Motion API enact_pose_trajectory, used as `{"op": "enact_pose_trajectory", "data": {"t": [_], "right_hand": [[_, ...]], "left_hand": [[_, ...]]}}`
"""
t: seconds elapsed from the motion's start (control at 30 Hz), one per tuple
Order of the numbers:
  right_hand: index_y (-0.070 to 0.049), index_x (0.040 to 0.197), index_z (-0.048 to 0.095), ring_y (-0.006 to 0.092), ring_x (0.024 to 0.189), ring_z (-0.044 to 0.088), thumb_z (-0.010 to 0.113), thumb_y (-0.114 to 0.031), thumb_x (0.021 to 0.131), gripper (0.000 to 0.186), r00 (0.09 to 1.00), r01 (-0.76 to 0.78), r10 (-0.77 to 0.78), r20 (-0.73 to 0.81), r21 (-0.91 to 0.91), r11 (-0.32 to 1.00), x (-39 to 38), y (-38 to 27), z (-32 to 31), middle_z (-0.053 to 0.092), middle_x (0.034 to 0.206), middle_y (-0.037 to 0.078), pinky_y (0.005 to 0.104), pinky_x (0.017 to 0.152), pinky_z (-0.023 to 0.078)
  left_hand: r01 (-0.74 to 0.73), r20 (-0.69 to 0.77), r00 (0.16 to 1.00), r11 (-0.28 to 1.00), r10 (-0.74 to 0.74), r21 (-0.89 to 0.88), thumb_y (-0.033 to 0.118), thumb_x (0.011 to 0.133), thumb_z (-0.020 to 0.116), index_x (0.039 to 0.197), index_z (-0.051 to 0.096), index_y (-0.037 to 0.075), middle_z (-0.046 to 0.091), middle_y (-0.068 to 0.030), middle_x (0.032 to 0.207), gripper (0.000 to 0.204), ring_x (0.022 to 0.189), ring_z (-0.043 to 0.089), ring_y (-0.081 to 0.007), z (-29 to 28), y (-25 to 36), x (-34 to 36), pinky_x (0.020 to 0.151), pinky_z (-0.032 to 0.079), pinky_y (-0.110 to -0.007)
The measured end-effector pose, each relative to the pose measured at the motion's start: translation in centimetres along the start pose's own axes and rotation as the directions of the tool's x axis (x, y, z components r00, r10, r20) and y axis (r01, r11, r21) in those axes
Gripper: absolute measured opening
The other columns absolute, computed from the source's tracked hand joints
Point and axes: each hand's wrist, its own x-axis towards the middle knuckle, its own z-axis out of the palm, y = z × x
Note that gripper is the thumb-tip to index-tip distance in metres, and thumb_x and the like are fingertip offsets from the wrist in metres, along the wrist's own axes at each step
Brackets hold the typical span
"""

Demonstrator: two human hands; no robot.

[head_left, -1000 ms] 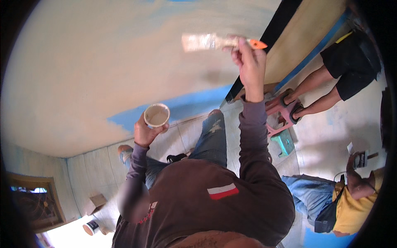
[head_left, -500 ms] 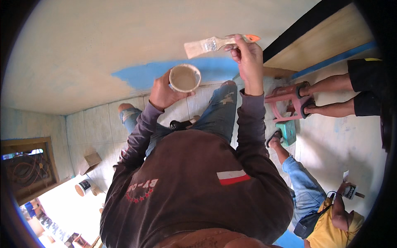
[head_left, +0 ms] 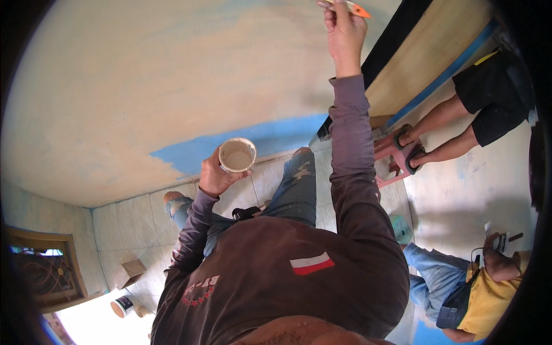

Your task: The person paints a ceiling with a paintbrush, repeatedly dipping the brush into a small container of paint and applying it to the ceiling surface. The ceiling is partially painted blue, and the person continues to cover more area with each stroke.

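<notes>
Paintbrush (head_left: pixel 347 6) sits at the top edge of our view, its orange handle pinched in the closed right hand (head_left: pixel 344 31), arm stretched high against the cream wall (head_left: pixel 144 86); the bristles are cut off, so we cannot tell whether they touch. Our left hand (head_left: pixel 215 175) wraps shut around a small paint cup (head_left: pixel 237 155) of pale paint, held near the blue patch (head_left: pixel 253 141) low on that wall. Beyond, another person's sandalled feet stand on a pink stool (head_left: pixel 397 158), and someone in a yellow shirt (head_left: pixel 486 299) crouches at the right.
</notes>
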Motion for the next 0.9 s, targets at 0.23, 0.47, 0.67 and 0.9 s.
{"op": "enact_pose_trajectory", "data": {"t": [0.23, 0.47, 0.67, 0.9], "right_hand": [[-0.003, 0.097, 0.072, 0.0039, 0.064, 0.053, 0.067, -0.021, 0.103, 0.02, 0.998, -0.056, 0.059, 0.026, -0.091, 0.994, -0.1, 1.4, 3.8, 0.064, 0.078, -0.002, 0.0218, 0.054, 0.04], [0.0, 0.097, 0.074, 0.0101, 0.063, 0.057, 0.068, -0.022, 0.101, 0.024, 0.977, 0.189, -0.215, 0.006, -0.5, 0.845, 0.3, 1.6, 0.4, 0.065, 0.075, 0.001, 0.0283, 0.056, 0.044], [0.005, 0.1, 0.075, 0.0009, 0.059, 0.042, 0.068, -0.019, 0.102, 0.025, 0.933, 0.251, -0.341, -0.116, -0.469, 0.847, -1.1, -0.6, -1.2, 0.055, 0.068, -0.008, 0.0223, 0.052, 0.032], [0.008, 0.107, 0.074, 0.0009, 0.061, 0.043, 0.066, -0.016, 0.103, 0.026, 0.899, 0.214, -0.392, -0.194, -0.586, 0.781, -1.8, -1.5, -4.7, 0.059, 0.071, -0.006, 0.0208, 0.054, 0.033]], "left_hand": [[-0.009, -0.025, 1.0, 1.0, 0.009, 0.016, 0.035, 0.065, 0.1, 0.133, 0.061, -0.001, 0.076, -0.0153, 0.114, 0.086, 0.106, 0.075, -0.0249, 0.0, -0.1, -0.2, 0.089, 0.06, -0.038], [-0.005, -0.037, 0.999, 1.0, 0.004, -0.003, 0.036, 0.066, 0.099, 0.134, 0.061, -0.001, 0.076, -0.0152, 0.115, 0.087, 0.107, 0.075, -0.026, -0.1, 0.0, -0.1, 0.089, 0.06, -0.039], [0.003, -0.018, 1.0, 1.0, -0.004, -0.016, 0.031, 0.069, 0.098, 0.134, 0.06, -0.003, 0.075, -0.0132, 0.117, 0.082, 0.107, 0.073, -0.0203, -0.4, 0.0, -0.3, 0.092, 0.059, -0.038], [0.003, -0.011, 1.0, 1.0, -0.003, -0.009, 0.034, 0.069, 0.098, 0.133, 0.06, -0.004, 0.075, -0.0135, 0.117, 0.084, 0.107, 0.073, -0.0203, -0.7, 0.6, -0.1, 0.093, 0.059, -0.037]]}}
